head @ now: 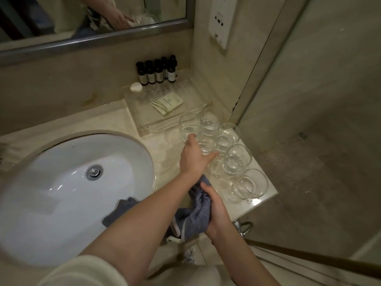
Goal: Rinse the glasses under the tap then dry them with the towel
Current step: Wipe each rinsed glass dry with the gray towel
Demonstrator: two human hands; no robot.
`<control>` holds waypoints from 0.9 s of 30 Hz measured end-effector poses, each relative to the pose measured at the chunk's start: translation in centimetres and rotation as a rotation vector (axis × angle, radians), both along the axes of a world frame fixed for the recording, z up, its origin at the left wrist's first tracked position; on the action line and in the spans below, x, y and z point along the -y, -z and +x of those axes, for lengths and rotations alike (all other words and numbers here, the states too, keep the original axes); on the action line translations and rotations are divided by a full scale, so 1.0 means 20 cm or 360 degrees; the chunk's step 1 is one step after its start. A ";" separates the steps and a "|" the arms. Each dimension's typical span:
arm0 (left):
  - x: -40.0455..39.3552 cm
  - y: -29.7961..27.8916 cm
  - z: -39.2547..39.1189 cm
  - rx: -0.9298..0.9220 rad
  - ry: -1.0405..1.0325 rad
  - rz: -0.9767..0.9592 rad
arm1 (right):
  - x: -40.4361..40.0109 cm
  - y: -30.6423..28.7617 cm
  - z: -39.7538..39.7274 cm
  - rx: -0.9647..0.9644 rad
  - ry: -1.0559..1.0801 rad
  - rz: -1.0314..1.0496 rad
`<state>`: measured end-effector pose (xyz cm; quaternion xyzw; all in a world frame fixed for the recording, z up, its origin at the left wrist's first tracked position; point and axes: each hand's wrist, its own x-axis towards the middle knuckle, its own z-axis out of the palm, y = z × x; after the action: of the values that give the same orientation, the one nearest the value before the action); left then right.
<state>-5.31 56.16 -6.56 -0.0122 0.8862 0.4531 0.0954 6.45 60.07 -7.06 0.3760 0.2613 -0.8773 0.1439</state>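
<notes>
— Where are the glasses [218,145]?

— Clustered at the right end of the tabletop [132,118], between the sink [61,182] and the wall corner. They stand upright, close together, several touching, in a loose line running from the clear tray [144,120] down to the front edge. The nearest glass [250,183] sits just by that front corner.

— And the left hand [194,156]?

— It reaches across over the right forearm and meets one glass in the middle of the cluster [205,144]. The thumb points up along the glass's left side, and the fingers [212,155] wrap round its lower part. It looks like a grip, though the clear glass makes the exact contact hard to read.

— The towel [198,211]?

— Grey-blue, bunched in the right hand [216,211], whose fingers are curled round the folds. One end pokes up beside the left wrist; the rest hangs under the left forearm, and a corner shows over the sink's front edge.

— What else is around?

— Five small dark bottles [157,71] stand in a row at the back of the tray, against the wall. A white round cap or soap [136,87] lies beside them, and a paper sachet [167,103] lies flat inside the tray. The sink has a metal drain [94,172]. Above it, a mirror [92,15] reflects a hand and the glasses. A white socket plate [221,19] is on the side wall.
</notes>
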 end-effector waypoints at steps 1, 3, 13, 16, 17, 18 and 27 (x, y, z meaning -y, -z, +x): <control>0.02 0.01 0.00 0.0001 0.0023 0.0012 | 0.00 -0.01 0.00 0.0011 -0.0010 -0.0014; 0.09 0.01 0.00 0.0030 0.0020 0.0090 | 0.01 -0.01 0.01 0.0066 -0.0046 0.0001; 0.59 -0.17 0.09 0.0116 -0.0489 0.0764 | 0.15 -0.06 -0.03 0.0076 -0.0172 0.0205; 0.76 -0.26 0.15 0.0166 -0.0688 0.1075 | 0.24 -0.12 -0.07 -0.0078 -0.0199 0.0271; 0.82 -0.28 0.17 0.0200 -0.0751 0.1188 | 0.27 -0.15 -0.08 -0.0137 -0.0222 0.0317; 0.88 -0.31 0.20 0.0238 -0.0804 0.1298 | 0.31 -0.19 -0.09 -0.0214 -0.0254 0.0376; 1.29 -0.44 0.43 0.0539 -0.1061 0.1642 | 0.71 -0.41 -0.10 -0.0837 -0.0638 0.0982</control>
<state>3.35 30.32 2.22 -0.3113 0.4752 0.8189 0.0817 4.37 45.79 1.09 0.1075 0.6059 -0.7789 0.1209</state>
